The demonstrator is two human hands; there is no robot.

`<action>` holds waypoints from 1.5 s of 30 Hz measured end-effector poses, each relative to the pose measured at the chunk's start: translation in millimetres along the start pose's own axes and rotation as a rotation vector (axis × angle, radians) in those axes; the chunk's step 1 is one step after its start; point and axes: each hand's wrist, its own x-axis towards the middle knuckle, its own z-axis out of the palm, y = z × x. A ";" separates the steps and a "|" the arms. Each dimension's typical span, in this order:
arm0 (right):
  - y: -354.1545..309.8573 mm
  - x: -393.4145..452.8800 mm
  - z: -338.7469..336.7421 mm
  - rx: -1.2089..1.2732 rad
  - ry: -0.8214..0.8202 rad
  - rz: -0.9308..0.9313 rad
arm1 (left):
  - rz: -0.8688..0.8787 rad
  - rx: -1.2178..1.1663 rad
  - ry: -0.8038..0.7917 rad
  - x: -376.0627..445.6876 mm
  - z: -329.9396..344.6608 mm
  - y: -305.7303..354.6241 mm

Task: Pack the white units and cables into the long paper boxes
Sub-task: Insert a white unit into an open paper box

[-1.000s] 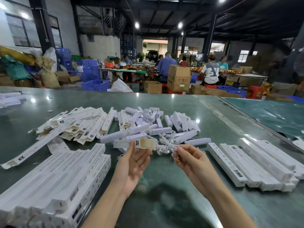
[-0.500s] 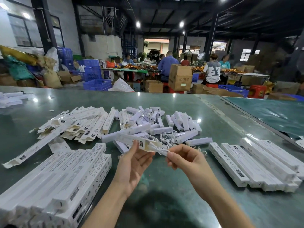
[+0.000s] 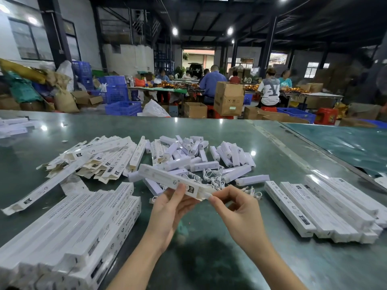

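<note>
While our left hand (image 3: 167, 208) grips the long white paper box (image 3: 173, 181) mid-air above the green table (image 3: 272, 258), our right hand (image 3: 236, 208) pinches its open end. Light, crushable cardboard, we judge: hold mid-length, gently; cables look floppy.

A long paper box (image 3: 173, 181) is held above the glossy worktable (image 3: 209, 258), left hand (image 3: 169, 208) beneath it, right hand (image 3: 236, 208) at its near end. Behind it lie the heap of short plastic units (image 3: 201, 153) and coiled cables (image 3: 213, 177). Flat unfilled boxes (image 3: 100, 158) lie behind-left; stacked boxes (image 3: 69, 233) near-left; a row of boxes (image 3: 326, 208) right
</note>
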 end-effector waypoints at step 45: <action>10.8 -4.4 5.7 -0.222 0.224 -0.366 | -0.151 -0.074 -0.114 -2.7 5.4 -12.1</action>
